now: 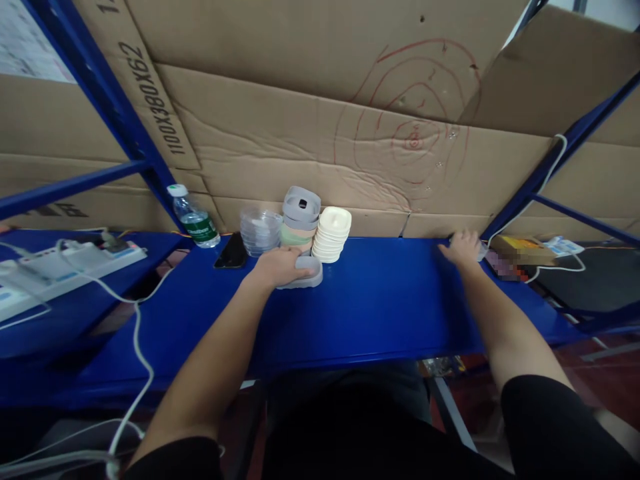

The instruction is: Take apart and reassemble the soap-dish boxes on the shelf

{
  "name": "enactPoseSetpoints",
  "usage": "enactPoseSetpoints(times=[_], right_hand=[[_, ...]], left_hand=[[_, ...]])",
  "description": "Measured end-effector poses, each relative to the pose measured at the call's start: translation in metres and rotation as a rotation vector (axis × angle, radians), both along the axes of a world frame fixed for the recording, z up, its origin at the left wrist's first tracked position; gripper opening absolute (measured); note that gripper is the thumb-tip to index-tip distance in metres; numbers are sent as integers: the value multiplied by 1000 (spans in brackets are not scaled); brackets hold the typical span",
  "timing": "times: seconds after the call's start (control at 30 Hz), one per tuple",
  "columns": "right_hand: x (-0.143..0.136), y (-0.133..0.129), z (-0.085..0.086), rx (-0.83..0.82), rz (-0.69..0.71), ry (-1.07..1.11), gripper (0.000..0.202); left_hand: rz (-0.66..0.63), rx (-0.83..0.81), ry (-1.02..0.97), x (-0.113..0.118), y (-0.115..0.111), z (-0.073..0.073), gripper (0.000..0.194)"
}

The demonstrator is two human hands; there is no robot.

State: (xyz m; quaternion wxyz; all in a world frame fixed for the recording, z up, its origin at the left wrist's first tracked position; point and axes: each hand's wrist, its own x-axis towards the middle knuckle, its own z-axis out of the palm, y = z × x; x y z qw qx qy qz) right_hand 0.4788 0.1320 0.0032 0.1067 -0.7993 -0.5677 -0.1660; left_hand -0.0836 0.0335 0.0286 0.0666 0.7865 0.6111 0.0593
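Observation:
My left hand (283, 267) is closed on a shallow grey plastic dish (311, 279) on the blue table, its thumb lying across the dish. Right behind it rises a stack of square bowls (295, 233), with green and beige ones below and grey above. Stacked clear plastic bowls (260, 233) stand to its left, and a stack of cream bowls (331, 233) to its right. Far to the right, my right hand (464, 248) reaches to the table's back edge, palm down, thumb and fingers apart. A small clear plastic piece (483, 251) shows beside it, partly hidden; whether they touch, I cannot tell.
A water bottle (197, 223) and a dark phone (233, 252) are at the back left of the blue table (380, 300). Cardboard (280, 133) walls the back. White cables and a power strip (75, 270) lie left. A yellow-brown box (523, 250) sits right, near a blue frame.

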Motion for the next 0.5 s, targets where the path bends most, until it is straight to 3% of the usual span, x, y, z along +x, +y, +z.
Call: enactPoseSetpoints(times=[0.1,0.17,0.33,0.5], right_hand=[[28,-5,-4,-114,-104,10,85],[28,-11,-7,-109,-99,-12,88],[-11,-32,-18,120,-9,-57,93],[-32,-39,-19,55,-33,88,82]], left_hand=[[-11,67,63,4,-3,3,70],[-10,77,66,3,-3,2,68],[-14,95,61,-1,0,0,68],[-34,112,28,-3,-1,1,63]])
